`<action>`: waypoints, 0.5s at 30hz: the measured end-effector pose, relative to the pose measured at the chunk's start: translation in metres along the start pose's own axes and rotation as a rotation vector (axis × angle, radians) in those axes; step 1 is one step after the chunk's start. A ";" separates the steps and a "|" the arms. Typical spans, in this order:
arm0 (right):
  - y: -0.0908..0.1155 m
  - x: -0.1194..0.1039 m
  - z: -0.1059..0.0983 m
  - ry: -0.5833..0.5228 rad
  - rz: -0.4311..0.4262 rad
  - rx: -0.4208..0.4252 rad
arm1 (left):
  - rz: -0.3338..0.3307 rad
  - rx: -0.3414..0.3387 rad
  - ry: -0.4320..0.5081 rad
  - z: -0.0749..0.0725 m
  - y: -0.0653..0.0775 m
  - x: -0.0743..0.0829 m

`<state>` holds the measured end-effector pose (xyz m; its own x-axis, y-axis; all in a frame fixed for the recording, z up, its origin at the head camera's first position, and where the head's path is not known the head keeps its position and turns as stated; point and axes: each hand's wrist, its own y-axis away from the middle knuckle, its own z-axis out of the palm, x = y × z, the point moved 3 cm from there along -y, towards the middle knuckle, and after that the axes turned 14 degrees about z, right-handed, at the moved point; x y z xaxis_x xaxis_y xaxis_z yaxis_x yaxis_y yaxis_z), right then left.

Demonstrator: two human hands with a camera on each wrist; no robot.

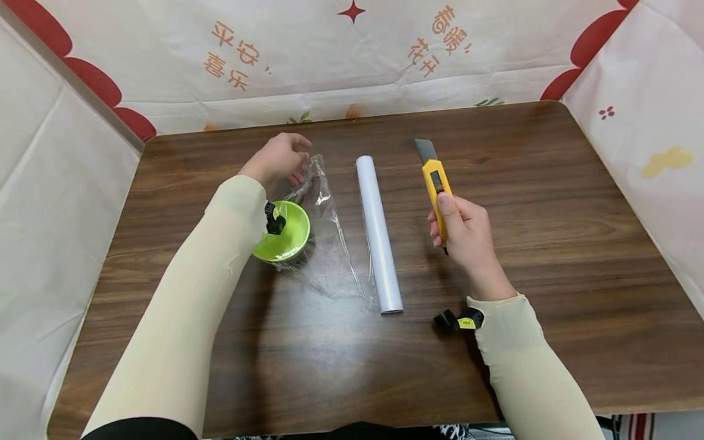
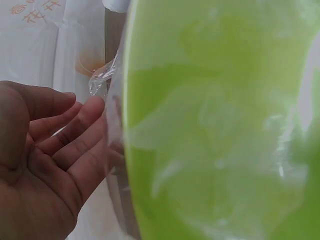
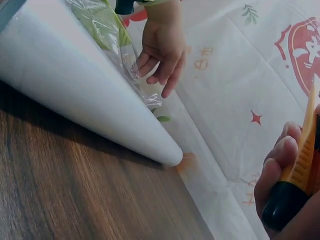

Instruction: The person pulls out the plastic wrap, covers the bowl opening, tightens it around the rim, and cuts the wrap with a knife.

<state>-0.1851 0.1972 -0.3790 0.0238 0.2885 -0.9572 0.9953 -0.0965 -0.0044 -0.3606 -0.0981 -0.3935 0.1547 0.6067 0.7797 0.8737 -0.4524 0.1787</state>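
In the head view my right hand [image 1: 464,232] grips a yellow utility knife [image 1: 436,183], its blade pointing toward the back of the table. The right wrist view shows the knife's dark butt end [image 3: 285,205] below the curled fingers. My left hand [image 1: 282,157] hovers behind a green bowl [image 1: 286,235], fingers loosely bent. Clear plastic film [image 1: 330,244] lies over the bowl and spreads right toward a white roll [image 1: 379,235]. In the left wrist view the fingertips [image 2: 92,107] are close to the film's crumpled edge; whether they touch it I cannot tell.
Everything stands on a dark wooden table [image 1: 550,263]. A white printed cloth [image 1: 330,67] hangs behind its back edge and along the sides. The roll lies lengthwise between the bowl and my right hand.
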 end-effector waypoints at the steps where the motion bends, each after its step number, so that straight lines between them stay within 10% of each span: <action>1: 0.000 0.000 0.000 -0.005 -0.001 -0.008 | 0.005 0.004 0.008 0.000 0.001 0.000; 15: -0.007 0.013 0.003 0.006 0.045 -0.135 | 0.101 0.030 0.100 -0.016 0.021 0.001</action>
<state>-0.1918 0.1991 -0.3926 0.0688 0.2929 -0.9537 0.9968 0.0193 0.0778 -0.3492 -0.1175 -0.3788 0.1973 0.4901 0.8491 0.8698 -0.4870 0.0790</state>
